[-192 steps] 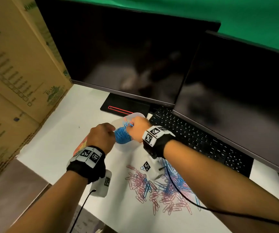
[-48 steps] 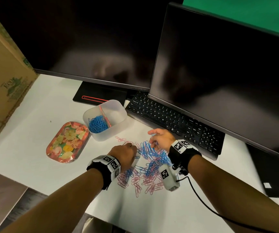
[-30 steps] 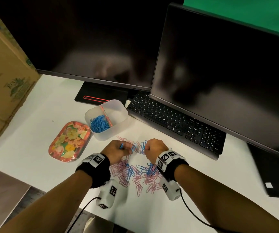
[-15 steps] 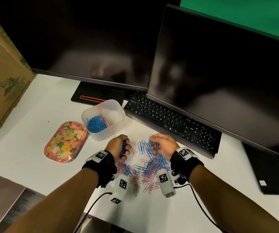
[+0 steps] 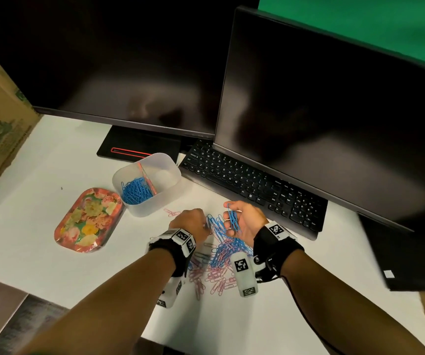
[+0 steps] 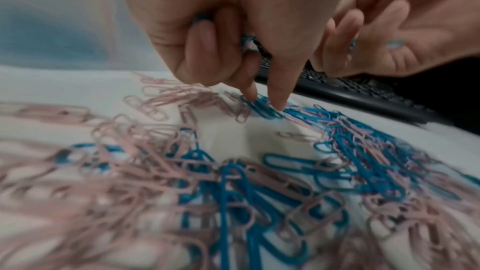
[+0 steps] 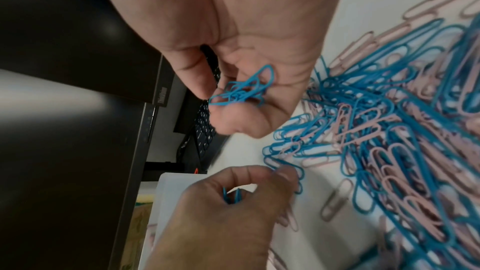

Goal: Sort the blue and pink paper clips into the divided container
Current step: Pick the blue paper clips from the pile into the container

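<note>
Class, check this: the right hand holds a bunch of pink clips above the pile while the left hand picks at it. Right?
Not quite. The right hand holds blue clips, not pink, as the right wrist view shows. The left hand does pick at the pile.

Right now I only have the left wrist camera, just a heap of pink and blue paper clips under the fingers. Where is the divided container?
Observer: In the head view, the translucent white plastic container stands on the white table beyond the left hand, to the left of the black keyboard.
Operator: What's inside it?
Observer: A heap of blue paper clips fills its left compartment. I see no clips in the right one.
Operator: And the other hand?
Observer: The right hand is raised above the heap and holds a bunch of blue clips.
</note>
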A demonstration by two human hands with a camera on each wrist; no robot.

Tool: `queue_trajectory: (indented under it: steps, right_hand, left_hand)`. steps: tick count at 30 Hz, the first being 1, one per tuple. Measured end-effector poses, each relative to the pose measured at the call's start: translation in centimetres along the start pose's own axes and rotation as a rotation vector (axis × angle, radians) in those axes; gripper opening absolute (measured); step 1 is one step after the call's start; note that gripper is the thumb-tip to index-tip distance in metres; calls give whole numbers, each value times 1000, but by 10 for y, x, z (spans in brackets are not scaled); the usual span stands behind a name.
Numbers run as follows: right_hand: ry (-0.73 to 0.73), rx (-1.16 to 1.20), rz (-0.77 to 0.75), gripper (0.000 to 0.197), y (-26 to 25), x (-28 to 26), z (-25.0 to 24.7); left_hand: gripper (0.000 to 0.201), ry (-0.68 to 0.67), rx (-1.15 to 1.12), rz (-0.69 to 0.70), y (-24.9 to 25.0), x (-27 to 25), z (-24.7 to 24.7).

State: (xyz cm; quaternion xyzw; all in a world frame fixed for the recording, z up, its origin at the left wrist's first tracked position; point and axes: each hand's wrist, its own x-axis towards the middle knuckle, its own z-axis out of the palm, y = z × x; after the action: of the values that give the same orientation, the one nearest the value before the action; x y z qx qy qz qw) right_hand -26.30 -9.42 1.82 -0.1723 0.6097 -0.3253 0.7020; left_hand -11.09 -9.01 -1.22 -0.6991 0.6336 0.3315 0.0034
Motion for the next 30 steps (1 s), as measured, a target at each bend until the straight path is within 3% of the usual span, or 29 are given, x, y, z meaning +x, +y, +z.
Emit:
queue_trajectory:
  steps: [6,13,17,25,30]
  right_hand:
    - [15,-85,-33,2,-2,-1,-7]
    - [15,-120,-48,2,2,0,-15]
    - [28,-150,-70,6,5,1,-16]
    - [35,-196,-85,5,8,1,-15]
    - [54,-200,-86,4,8,0,-14]
  left_hand:
    - [29,-36,187,-7,6,8,-2]
    - [29,-1,137,-38,-2,8,-9]
    - [37,11,218,-26,-5,5,-6]
    - [23,6,366,5,-2,5,-10]
    - [23,16,244,12,-13,1,-13]
